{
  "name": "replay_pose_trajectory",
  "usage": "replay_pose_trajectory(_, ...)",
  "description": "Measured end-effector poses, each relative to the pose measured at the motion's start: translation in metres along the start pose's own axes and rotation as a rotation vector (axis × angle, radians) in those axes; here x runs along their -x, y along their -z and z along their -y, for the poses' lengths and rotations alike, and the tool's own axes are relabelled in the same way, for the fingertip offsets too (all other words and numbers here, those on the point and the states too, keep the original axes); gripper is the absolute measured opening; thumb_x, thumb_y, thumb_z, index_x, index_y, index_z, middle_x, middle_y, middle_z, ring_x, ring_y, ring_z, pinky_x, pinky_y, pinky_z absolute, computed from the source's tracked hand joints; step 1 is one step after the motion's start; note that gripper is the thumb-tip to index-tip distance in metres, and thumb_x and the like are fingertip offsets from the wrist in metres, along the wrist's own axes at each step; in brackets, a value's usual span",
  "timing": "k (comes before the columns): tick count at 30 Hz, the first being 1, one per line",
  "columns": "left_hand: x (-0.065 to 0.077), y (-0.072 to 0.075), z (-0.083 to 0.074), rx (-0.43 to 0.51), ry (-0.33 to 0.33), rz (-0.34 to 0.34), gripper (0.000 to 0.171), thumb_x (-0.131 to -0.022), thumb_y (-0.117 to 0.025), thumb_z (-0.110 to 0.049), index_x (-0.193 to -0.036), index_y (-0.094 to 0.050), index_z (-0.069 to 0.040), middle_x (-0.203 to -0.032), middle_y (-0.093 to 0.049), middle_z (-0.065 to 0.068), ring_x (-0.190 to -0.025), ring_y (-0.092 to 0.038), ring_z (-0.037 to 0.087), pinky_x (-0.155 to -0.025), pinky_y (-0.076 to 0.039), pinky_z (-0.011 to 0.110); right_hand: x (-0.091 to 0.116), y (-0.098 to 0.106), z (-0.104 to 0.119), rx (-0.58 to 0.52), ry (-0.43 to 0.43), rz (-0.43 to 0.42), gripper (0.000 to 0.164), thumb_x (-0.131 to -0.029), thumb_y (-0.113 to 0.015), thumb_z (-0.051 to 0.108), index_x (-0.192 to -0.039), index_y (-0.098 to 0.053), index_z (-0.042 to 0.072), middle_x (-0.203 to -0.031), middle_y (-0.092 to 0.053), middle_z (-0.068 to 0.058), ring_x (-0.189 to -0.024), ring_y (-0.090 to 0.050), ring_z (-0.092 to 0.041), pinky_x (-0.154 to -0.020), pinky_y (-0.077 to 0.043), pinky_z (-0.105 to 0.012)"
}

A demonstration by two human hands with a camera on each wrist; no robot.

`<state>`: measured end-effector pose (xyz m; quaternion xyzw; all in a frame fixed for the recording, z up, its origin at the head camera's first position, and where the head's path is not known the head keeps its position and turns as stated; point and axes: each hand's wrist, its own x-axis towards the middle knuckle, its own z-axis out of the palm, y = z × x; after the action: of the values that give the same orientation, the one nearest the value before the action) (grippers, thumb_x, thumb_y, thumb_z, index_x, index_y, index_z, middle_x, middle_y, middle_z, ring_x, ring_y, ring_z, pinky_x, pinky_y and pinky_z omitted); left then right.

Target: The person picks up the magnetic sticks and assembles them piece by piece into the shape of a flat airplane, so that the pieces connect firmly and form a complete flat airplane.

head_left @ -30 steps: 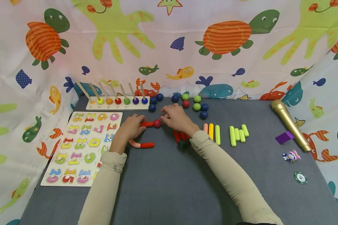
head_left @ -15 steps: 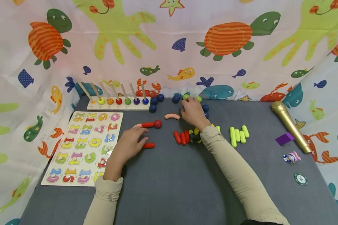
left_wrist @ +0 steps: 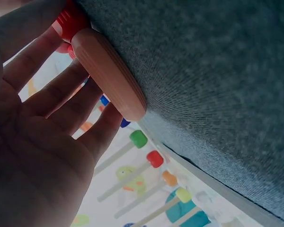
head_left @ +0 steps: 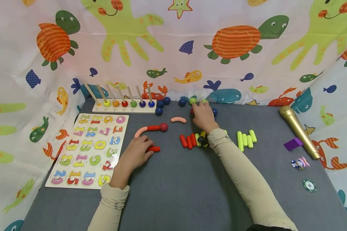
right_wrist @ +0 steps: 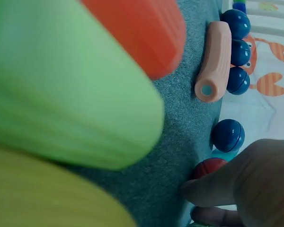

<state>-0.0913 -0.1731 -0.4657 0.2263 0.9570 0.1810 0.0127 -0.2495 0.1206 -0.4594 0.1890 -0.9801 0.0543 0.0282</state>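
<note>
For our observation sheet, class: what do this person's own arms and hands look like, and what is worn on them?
Both the left sleeve and the right sleeve are long, plain beige cloth, wrinkled and gathered at the wrists. A small dark marking shows near the left cuff. The left hand and right hand wear no gloves.

Dk-gray tbl bears: number bd L; peg rack rear L; rods ctr; balls rear ctr; gold mic, purple blk, figurine, chip R.
</note>
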Motion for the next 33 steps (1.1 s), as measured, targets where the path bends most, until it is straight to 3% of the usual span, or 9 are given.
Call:
replay_pose_trajectory(4, 0.001, -0.001, 0.000, 0.012, -0.001, 0.003, 0.022, -0.093, -0.086, -0.014, -0.111, -0.078, -0.006, -0.112, -0.068, 0.012, -0.103, -0.065, 0.032, -0.098, -0.051, 0.055, 0.006, 0.004, 0.000, -0.036, 0.037, 0.004, 0.035, -0.093, -0.077, 0.006, -0.125, -0.067, -0.007, -0.111, -0.068, -0.028, -0.105, -0.060, -0.047, -0.093, -0.051, -0.056)
replay_pose_trajectory(9, 0.003, -0.001, 0.000, 0.019, -0.006, -0.002, 0.022, -0.093, -0.086, -0.015, -0.112, -0.078, -0.005, -0.112, -0.068, 0.012, -0.104, -0.065, 0.032, -0.098, -0.051, 0.054, 0.021, 0.020, 0.021, -0.280, 0.080, 0.057, 0.036, -0.098, -0.079, 0.017, -0.125, -0.068, -0.005, -0.112, -0.069, -0.021, -0.105, -0.056, -0.040, -0.092, -0.047, -0.050)
replay_pose_trajectory(12, 0.003, 0.001, 0.001, 0.020, -0.007, -0.012, 0.022, -0.093, -0.086, -0.015, -0.112, -0.078, -0.005, -0.111, -0.070, 0.013, -0.103, -0.066, 0.032, -0.098, -0.051, 0.054, 0.035, 0.026, 0.040, -0.347, 0.143, 0.111, 0.038, -0.099, -0.080, 0.021, -0.127, -0.070, -0.003, -0.115, -0.070, -0.018, -0.106, -0.055, -0.036, -0.093, -0.046, -0.047)
replay_pose_trajectory(17, 0.001, 0.001, 0.001, 0.025, -0.016, -0.035, 0.023, -0.093, -0.086, -0.014, -0.111, -0.078, -0.003, -0.110, -0.071, 0.014, -0.101, -0.067, 0.033, -0.097, -0.052, 0.053, 0.056, 0.024, 0.066, -0.321, 0.311, 0.134, 0.042, -0.098, -0.081, 0.026, -0.129, -0.071, -0.001, -0.122, -0.072, -0.016, -0.113, -0.057, -0.035, -0.103, -0.045, -0.051)
replay_pose_trajectory(22, 0.001, 0.000, 0.001, 0.028, -0.021, -0.044, 0.025, -0.093, -0.086, -0.014, -0.114, -0.077, -0.001, -0.111, -0.072, 0.015, -0.102, -0.068, 0.033, -0.097, -0.052, 0.055, 0.067, 0.016, 0.082, -0.288, 0.453, 0.140, 0.037, -0.098, -0.081, 0.029, -0.123, -0.074, 0.002, -0.114, -0.072, -0.013, -0.109, -0.059, -0.033, -0.098, -0.047, -0.050)
replay_pose_trajectory(28, 0.002, -0.003, 0.002, 0.051, -0.008, -0.051, 0.023, -0.095, -0.084, -0.012, -0.114, -0.077, -0.002, -0.114, -0.072, 0.015, -0.106, -0.067, 0.035, -0.101, -0.050, 0.055, 0.075, 0.009, 0.095, -0.252, 0.534, 0.172, 0.037, -0.098, -0.081, 0.031, -0.122, -0.074, 0.004, -0.114, -0.072, -0.012, -0.101, -0.055, -0.031, -0.087, -0.047, -0.045)
replay_pose_trajectory(33, 0.003, -0.002, 0.004, 0.073, -0.017, -0.043, 0.022, -0.095, -0.083, -0.011, -0.114, -0.077, -0.002, -0.113, -0.071, 0.014, -0.105, -0.066, 0.034, -0.102, -0.049, 0.055, 0.077, 0.005, 0.098, -0.231, 0.533, 0.190, 0.039, -0.097, -0.082, 0.035, -0.123, -0.074, 0.006, -0.114, -0.071, -0.010, -0.099, -0.054, -0.028, -0.086, -0.046, -0.043)
